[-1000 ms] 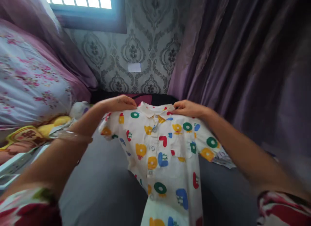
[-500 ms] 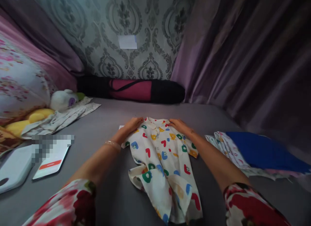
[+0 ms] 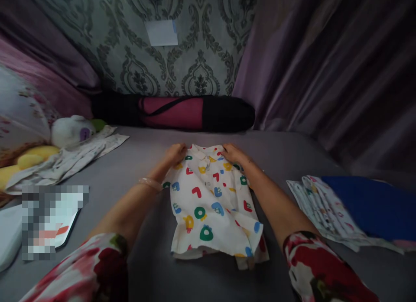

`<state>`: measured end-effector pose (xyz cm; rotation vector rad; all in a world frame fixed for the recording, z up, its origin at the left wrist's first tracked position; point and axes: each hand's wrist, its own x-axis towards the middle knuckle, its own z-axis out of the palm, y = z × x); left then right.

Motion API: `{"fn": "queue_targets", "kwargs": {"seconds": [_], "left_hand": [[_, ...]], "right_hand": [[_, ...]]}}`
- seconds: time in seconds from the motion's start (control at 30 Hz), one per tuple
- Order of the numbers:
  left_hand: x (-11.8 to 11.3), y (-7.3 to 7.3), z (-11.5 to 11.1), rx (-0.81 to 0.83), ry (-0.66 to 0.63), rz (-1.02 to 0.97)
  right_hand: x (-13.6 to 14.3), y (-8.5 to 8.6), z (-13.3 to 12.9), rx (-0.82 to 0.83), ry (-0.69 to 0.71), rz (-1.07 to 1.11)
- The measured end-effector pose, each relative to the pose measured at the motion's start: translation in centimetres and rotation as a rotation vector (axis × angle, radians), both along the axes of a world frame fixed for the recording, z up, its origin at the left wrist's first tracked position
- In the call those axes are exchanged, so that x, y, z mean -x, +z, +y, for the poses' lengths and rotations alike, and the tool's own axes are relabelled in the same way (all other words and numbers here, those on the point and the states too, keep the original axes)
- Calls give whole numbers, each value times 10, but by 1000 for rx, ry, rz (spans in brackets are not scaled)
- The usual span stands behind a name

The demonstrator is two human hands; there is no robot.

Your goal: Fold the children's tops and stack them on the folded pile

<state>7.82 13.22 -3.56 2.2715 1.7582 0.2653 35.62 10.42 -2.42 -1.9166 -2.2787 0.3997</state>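
Head view: right forearm (image 3: 276,200) partly hides the shirt (image 3: 211,199).

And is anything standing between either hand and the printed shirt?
Nothing visible is: the left hand and right hand are already on the printed shirt, one at each shoulder. The folded clothes lie off to the right, apart from it.

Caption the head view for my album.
Left hand and right hand grip a white, multicolour-printed collared shirt over grey fabric.
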Motion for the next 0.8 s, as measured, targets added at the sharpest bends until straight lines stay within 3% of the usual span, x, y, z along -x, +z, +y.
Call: {"fn": "queue_targets", "kwargs": {"seconds": [0.2, 0.33, 0.47, 0.63, 0.8], "left_hand": [[-14, -1, 6, 43, 36, -70], [-21, -7, -4, -148, 35, -71], [-29, -8, -10, -256, 51, 70], [-30, -3, -5, -129, 60, 152], [6, 15, -6, 127, 157, 28]], "right_hand": [[11, -8, 8, -10, -49, 53], [19, -15, -1, -155, -146, 39], [27, -21, -3, -217, -177, -49], [27, -19, 5, -158, -191, -55], [-16, 4, 5, 118, -207, 150]]}}
